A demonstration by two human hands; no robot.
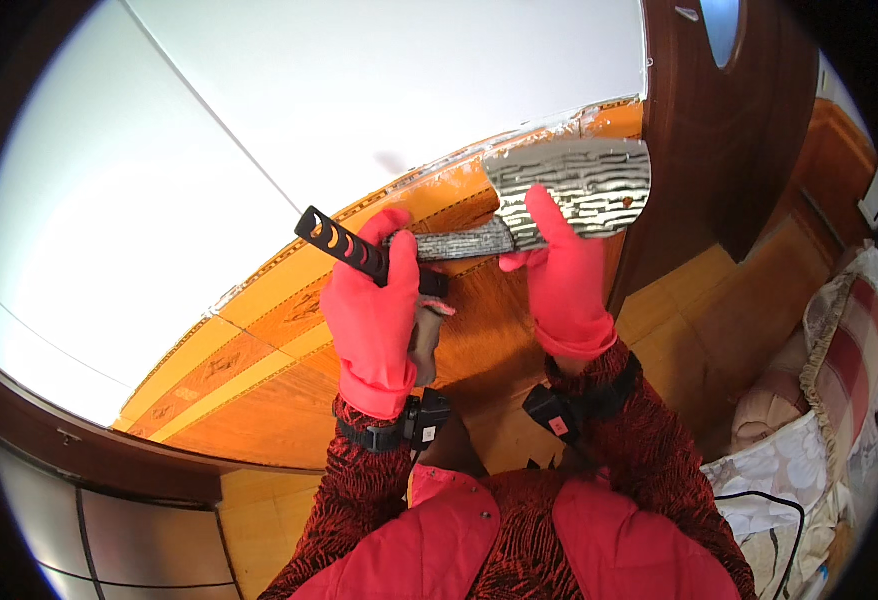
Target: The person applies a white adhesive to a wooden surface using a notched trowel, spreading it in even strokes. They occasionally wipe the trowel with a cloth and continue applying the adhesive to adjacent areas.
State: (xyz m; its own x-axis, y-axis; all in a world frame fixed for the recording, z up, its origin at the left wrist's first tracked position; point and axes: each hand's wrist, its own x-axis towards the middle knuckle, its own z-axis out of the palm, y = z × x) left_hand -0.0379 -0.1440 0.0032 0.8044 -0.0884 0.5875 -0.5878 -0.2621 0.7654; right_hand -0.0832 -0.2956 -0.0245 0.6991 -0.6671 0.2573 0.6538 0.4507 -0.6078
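Note:
My left hand [370,307], in a red-pink rubber glove, grips a black slotted handle [345,246] with a row of crescent cut-outs. The same hand also holds the grey patterned handle [461,244] of a cleaver. Its broad metal blade [581,180] bears wavy dark lines and a small brownish spot, and points right. My right hand [570,289], gloved alike, rests its extended forefinger on the blade's flat face; its other fingers are curled, and whether they grip the blade is hidden. Below my left palm hangs a beige piece [425,341], mostly covered.
A wooden table [281,405] with inlaid borders lies under my hands, partly under a white cover [409,90] with a ragged edge. At the right stand a dark wooden panel [709,150] and a fabric-covered seat [776,457]. Metallic panels [153,536] are at lower left.

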